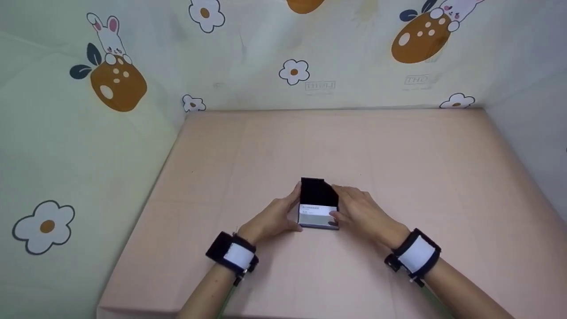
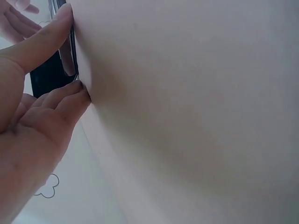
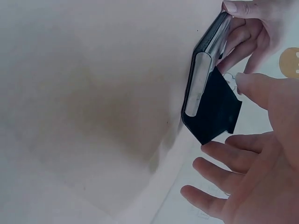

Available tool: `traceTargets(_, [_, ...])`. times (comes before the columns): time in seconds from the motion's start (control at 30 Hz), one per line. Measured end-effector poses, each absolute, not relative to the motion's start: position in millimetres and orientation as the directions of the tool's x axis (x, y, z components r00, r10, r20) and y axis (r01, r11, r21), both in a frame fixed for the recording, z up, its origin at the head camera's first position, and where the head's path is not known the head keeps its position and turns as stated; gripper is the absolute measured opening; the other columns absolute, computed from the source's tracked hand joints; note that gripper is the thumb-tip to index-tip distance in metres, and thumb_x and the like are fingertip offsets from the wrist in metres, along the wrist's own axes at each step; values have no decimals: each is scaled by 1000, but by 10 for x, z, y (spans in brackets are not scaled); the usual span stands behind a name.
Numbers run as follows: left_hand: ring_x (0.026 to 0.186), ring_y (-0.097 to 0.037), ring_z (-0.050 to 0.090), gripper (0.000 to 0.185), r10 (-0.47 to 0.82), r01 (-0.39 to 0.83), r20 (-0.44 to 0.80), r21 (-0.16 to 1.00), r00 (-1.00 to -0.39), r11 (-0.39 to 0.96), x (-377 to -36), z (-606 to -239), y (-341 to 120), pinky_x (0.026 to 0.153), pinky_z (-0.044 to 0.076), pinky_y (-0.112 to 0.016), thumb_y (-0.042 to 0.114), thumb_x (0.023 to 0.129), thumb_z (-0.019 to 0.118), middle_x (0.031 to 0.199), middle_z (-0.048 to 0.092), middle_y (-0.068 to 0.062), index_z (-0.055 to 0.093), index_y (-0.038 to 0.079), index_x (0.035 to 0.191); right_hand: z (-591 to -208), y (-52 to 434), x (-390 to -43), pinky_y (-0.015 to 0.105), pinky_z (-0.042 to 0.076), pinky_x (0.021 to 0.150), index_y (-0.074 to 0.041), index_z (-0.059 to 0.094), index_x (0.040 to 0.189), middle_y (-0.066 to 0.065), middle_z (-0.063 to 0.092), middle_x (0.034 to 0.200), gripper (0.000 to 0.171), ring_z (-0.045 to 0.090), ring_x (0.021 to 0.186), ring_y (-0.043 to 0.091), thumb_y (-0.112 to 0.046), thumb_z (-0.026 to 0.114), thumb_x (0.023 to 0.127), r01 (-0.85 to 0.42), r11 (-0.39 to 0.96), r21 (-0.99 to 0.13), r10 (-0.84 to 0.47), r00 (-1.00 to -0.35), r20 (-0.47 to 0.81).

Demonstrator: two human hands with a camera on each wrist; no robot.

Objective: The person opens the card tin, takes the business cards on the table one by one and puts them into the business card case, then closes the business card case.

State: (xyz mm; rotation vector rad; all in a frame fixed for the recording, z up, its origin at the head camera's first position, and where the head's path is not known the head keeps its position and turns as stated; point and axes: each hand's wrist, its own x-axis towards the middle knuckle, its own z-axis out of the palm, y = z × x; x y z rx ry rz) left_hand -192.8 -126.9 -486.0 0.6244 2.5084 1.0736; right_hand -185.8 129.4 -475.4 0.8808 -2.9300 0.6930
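Note:
A card case (image 1: 318, 227) lies on the table with its black flap (image 1: 316, 192) lifted open at the far side. Inside is a pale printed card (image 1: 312, 210) with a grey lower part. My left hand (image 1: 272, 218) holds the case along its left side, thumb at the near corner and fingers at the far one. On the other side is my right hand (image 1: 367, 217), its thumb tip over the case's right edge in the head view. The right wrist view shows that hand's fingers (image 3: 217, 156) spread and nearly straight, one fingertip at the flap's corner.
A pale pink cloth (image 1: 221, 155) covers the table. Cream sheeting printed with flowers and rabbits (image 1: 117, 82) rises along the back and left, with a plain pale sheet (image 1: 527, 88) on the right. Both wrists wear black straps (image 1: 418, 252).

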Motion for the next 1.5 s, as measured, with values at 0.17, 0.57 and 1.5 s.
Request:
traceTargets(0.17, [153,-23,25,115,521,230,-141,779,-842,583,-1872,-4852,-1302,126,23,-38,-1,83,77,163,27,-12,-8,8,160,-4744,1323,-1762,54,47,104,-2,45,148,17,59,141,64,52,134,36,-28,69,95,-545,750,-375,-523,-836,166])
traceTargets(0.57, [149,-29,34,104,523,281,-164,691,-837,666,-1686,-4800,-1381,123,31,-40,7,89,73,162,30,-15,0,15,162,-4754,1340,-1507,52,51,101,2,59,135,18,63,132,50,57,127,34,-23,70,94,-667,700,-257,-630,-745,219])
traceTargets(1.5, [140,-31,47,53,517,435,-105,416,-849,798,-1422,-4828,-1335,112,46,-39,19,104,53,161,30,-22,38,-1,151,-4847,1278,-1301,49,50,104,4,54,139,22,52,145,55,54,131,35,-23,69,94,-653,704,-281,-655,-749,101])
